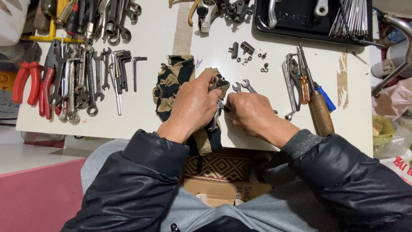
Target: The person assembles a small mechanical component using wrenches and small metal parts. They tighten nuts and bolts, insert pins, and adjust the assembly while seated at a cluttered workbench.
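Note:
My left hand [194,106] grips a small metal part [216,115] over a black and tan patterned rag [174,79] on the white table [141,116]. My right hand [250,112] meets it from the right, its fingertips pinched on the same part. What exactly sits between the fingers is hidden. Two open-ended wrenches [241,86] lie just beyond my right hand.
Rows of wrenches and hex keys [92,77] and red-handled pliers [28,81] lie at the left. Pliers, screwdrivers and a wooden-handled tool [319,111] lie at the right. Small nuts and brackets [246,56] sit behind. A black tray [300,19] stands at the back right.

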